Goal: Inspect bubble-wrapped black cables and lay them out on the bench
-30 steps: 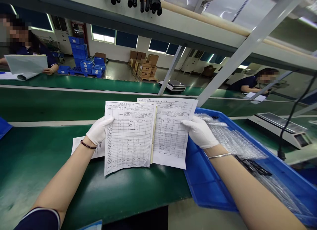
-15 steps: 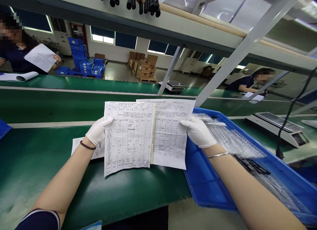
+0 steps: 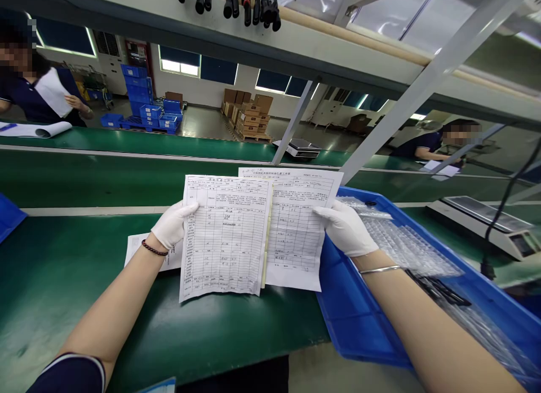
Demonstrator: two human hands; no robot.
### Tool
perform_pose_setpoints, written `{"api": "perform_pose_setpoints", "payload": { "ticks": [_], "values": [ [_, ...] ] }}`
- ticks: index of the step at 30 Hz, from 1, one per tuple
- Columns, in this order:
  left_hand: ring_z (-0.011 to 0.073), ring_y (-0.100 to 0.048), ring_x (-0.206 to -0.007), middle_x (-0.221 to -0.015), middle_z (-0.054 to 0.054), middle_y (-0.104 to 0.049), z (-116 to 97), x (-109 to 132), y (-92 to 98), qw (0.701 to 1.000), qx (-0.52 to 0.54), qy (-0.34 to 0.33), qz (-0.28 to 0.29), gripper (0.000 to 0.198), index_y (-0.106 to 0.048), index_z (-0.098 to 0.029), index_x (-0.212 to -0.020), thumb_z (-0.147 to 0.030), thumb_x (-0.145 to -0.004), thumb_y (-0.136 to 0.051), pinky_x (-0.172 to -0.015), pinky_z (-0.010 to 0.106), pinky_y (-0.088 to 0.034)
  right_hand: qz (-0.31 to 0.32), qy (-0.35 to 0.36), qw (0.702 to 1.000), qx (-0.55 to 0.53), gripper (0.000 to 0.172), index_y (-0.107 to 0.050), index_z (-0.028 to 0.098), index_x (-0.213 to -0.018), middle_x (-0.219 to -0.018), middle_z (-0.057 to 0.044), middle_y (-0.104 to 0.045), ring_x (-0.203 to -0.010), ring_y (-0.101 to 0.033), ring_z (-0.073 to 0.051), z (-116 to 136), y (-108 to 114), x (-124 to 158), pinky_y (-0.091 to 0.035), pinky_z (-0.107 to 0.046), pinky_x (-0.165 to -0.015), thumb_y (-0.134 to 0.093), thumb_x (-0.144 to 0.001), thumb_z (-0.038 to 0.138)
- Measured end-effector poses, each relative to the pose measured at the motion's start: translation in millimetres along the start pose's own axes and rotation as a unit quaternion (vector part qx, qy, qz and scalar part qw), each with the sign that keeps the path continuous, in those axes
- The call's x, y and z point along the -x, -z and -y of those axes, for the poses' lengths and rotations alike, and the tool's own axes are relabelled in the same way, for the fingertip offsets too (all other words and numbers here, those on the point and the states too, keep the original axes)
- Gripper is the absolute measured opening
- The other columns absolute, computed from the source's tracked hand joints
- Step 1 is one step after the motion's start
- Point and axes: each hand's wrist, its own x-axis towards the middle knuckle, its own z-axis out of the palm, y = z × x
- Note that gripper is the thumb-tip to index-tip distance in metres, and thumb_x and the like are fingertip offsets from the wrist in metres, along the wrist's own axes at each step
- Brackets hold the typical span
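Note:
My left hand point(image 3: 174, 225) and my right hand point(image 3: 347, 228), both in white gloves, hold up a pair of printed paper forms side by side. The left form point(image 3: 226, 238) and the right form point(image 3: 302, 229) are ruled tables with handwritten entries, with a pale strip along the join point(image 3: 265, 241). My left hand grips the outer edge of the left form, above a loose paper sheet point(image 3: 167, 257) on the green bench. My right hand grips the right form's edge, above a blue plastic tray point(image 3: 336, 319) holding bubble wrap point(image 3: 406, 241).
Black cables point(image 3: 437, 287) lie in the tray. A bench scale point(image 3: 486, 221) stands to the right. A shelf with hanging black connectors point(image 3: 230, 1) runs overhead. Across the green line, co-workers point(image 3: 40, 91) handle papers, with blue crates point(image 3: 143, 94) and stacked cartons point(image 3: 247, 114) behind.
The forms and both hands sit slightly further right in the view, with the whole scene shifted. The co-worker at far left has lowered a white sheet towards their body.

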Motion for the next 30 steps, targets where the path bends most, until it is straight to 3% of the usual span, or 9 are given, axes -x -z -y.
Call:
{"api": "perform_pose_setpoints", "payload": {
  "ticks": [18,30],
  "values": [
    [0.0365,-0.061,-0.128,-0.133,0.016,-0.068,0.9,1.1,-0.8,1.000,-0.006,-0.001,-0.008,0.038,-0.070,-0.012,-0.126,-0.021,-0.089,-0.073,-0.110,0.048,-0.054,-0.002,0.019,0.999,0.028,0.034,-0.079,0.022,-0.102,-0.120,-0.006,-0.075,-0.126,-0.062,-0.038,5.5,-3.6,2.1,-0.046,-0.056,-0.114,-0.084,-0.072,0.037],
    [0.0385,-0.059,-0.131,-0.136,0.018,-0.065,-1.9,0.6,1.8,1.000,-0.006,0.000,-0.007,0.046,-0.067,-0.012,-0.131,-0.023,-0.087,-0.076,-0.112,0.051,-0.051,0.007,0.002,0.999,-0.032,0.039,-0.079,0.022,-0.104,-0.115,-0.006,-0.077,-0.120,-0.066,-0.035,3.3,-4.1,0.7,-0.046,-0.054,-0.114,-0.086,-0.067,0.034]
  ]
}}
